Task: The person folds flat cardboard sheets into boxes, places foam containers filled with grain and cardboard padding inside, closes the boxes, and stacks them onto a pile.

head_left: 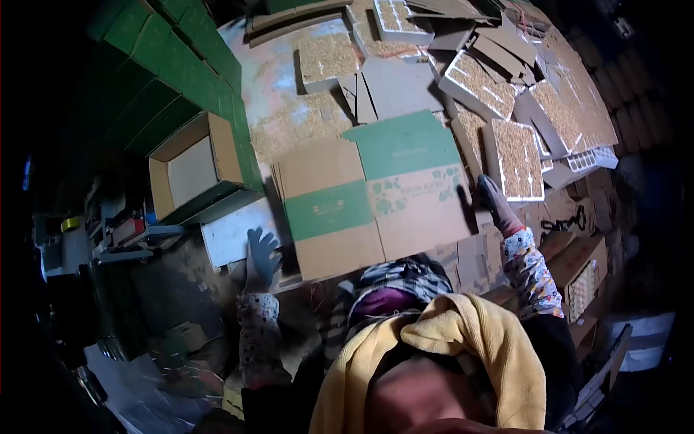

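A flat folded cardboard carton [419,224], brown with green bands and leaf prints, lies in front of me on the work surface; several layers show at its left edge. My left hand [262,257], in a grey-blue glove, is held by its lower left corner with fingers spread and nothing in them. Past the carton's right side, my right hand [497,204], also gloved, has its fingers stretched out. It is close beside a white tray [515,160] filled with tan shavings-like material; whether it touches the tray I cannot tell.
An open carton [194,170] stands at the left, before a stack of green boxes [159,65]. More filled white trays [477,83] and loose cardboard pieces [401,87] cover the far side. At the lower right sits a brown box [582,278] with pale contents.
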### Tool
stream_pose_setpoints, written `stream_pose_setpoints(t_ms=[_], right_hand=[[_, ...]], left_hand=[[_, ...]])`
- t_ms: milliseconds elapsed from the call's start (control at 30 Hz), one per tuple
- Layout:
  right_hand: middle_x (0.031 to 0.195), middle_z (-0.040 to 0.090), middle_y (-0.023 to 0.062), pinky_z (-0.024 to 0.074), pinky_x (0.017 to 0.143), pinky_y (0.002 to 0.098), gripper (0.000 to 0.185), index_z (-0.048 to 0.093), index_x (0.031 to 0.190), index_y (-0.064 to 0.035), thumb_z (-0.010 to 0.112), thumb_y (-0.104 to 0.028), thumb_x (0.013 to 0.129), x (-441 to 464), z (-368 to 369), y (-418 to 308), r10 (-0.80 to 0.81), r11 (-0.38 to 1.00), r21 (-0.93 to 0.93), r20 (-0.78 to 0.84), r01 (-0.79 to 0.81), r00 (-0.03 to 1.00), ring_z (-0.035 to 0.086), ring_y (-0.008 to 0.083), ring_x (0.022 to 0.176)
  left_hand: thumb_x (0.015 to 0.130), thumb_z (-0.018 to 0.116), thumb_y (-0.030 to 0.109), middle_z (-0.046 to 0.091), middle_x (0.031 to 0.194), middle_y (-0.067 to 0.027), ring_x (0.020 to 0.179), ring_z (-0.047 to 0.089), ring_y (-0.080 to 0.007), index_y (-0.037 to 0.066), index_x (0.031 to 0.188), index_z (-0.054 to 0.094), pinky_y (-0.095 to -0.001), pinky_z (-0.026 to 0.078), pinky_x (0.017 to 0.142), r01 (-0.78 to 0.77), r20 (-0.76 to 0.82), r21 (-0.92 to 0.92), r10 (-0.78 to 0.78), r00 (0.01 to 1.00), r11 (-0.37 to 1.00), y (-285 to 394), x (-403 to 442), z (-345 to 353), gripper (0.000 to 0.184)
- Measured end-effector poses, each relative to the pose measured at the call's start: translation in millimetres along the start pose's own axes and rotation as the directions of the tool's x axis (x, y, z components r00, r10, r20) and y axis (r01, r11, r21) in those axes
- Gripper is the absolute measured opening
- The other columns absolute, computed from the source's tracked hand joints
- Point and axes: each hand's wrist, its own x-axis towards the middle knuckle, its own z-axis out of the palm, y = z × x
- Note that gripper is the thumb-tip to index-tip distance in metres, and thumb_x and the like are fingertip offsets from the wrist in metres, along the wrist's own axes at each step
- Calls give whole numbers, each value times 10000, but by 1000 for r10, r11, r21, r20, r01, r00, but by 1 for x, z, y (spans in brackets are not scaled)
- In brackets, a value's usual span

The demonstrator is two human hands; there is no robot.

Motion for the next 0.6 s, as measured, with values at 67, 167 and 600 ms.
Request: stream_pose_setpoints(t_ms=[67, 167, 600], right_hand=[[1290, 492, 124, 320, 1032, 284, 635, 339, 1364, 44, 602, -280, 886, -30, 28, 6, -137, 974, -168, 88, 150, 987, 433, 206, 1226], [1312, 468, 196, 308, 1050, 315, 780, 275, 1386, 48, 680, -281, 806, -38, 57, 39, -443, 534, -809, -19, 247, 896, 426, 267, 1245], [1063, 585, 44, 430, 861, 249, 431, 531, 1215, -23, 572, -316, 902, -116, 1, -131, -498, 851, 158, -62, 501, 865, 534, 90, 957]], left_hand=[[919, 481, 429, 292, 1459, -97, 1320, 296, -255, 196, 1457, 212, -481, 246, 1041, -119, 78, 141, 109, 991, 983, 24, -12, 62, 645], [813, 684, 289, 382, 1300, -322, 1180, 442, -407, -65, 1391, 120, -412, 368, 991, -245, 152, 839, 223, 963, 485, 2, 30, 98, 881], [859, 569, 475, 406, 1383, -128, 1281, 382, -236, -10, 1410, 296, -323, 264, 1067, -508, 623, 740, -162, 766, 441, 207, -88, 202, 783]])
